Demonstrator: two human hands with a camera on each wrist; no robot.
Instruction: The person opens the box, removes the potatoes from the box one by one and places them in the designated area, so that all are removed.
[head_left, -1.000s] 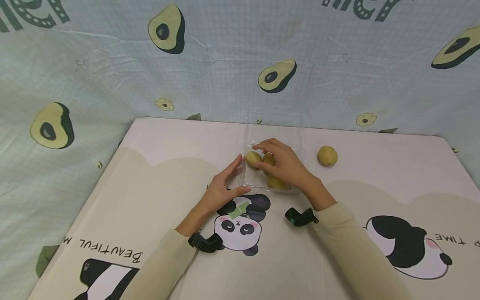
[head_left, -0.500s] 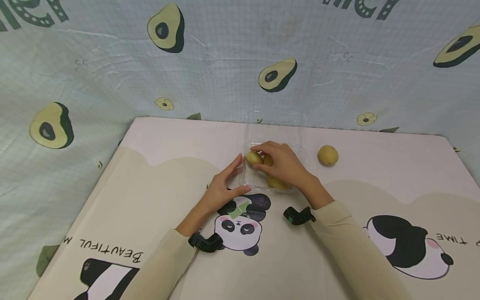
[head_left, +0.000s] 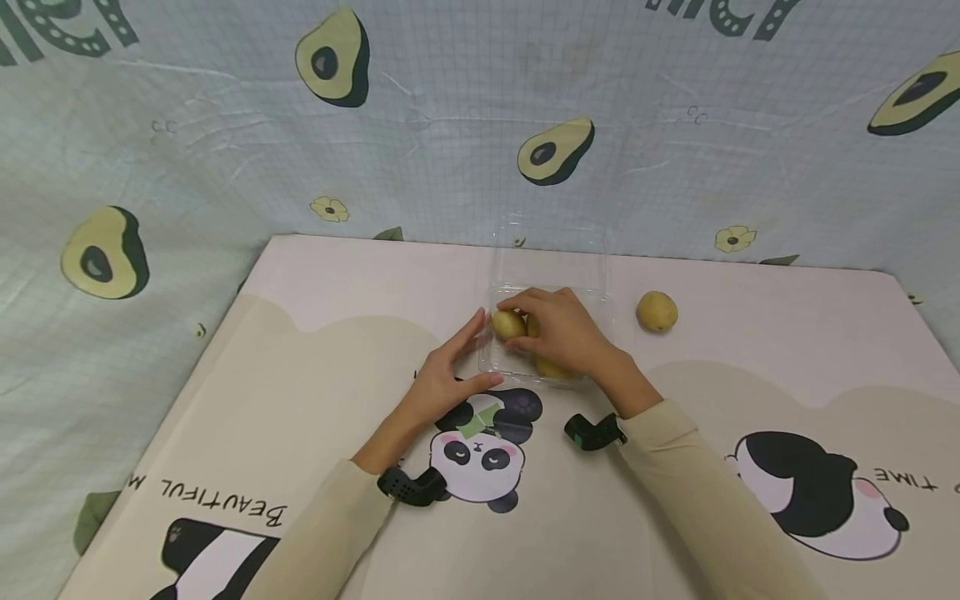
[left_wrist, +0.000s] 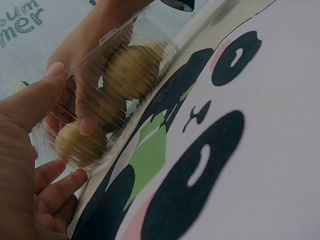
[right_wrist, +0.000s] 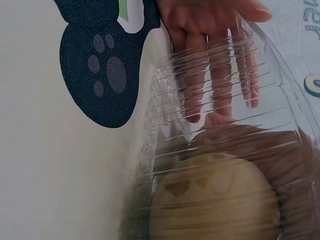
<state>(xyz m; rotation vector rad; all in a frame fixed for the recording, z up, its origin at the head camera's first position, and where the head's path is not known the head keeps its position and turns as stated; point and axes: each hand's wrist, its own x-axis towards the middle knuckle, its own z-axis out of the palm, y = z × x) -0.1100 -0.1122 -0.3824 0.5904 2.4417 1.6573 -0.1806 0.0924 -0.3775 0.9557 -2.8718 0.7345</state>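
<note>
A clear plastic clamshell box stands on the table, its transparent lid raised at the back. My left hand steadies the box's near left corner, thumb at the front rim and extended fingers along the side. My right hand reaches inside, thumb and fingers pinching the leftmost lemon. Two more lemons are partly covered by that hand, one in the middle and one at the near right. Through the ribbed wall, the left wrist view shows the right thumb against the pinched lemon.
A loose lemon lies on the table to the right of the box. The panda-print cloth covers the tabletop. Behind the table's far edge hangs an avocado-print sheet.
My right hand has shifted slightly left and closed round the leftmost lemon, which has moved a little toward me. The left hand and box have stayed put.
</note>
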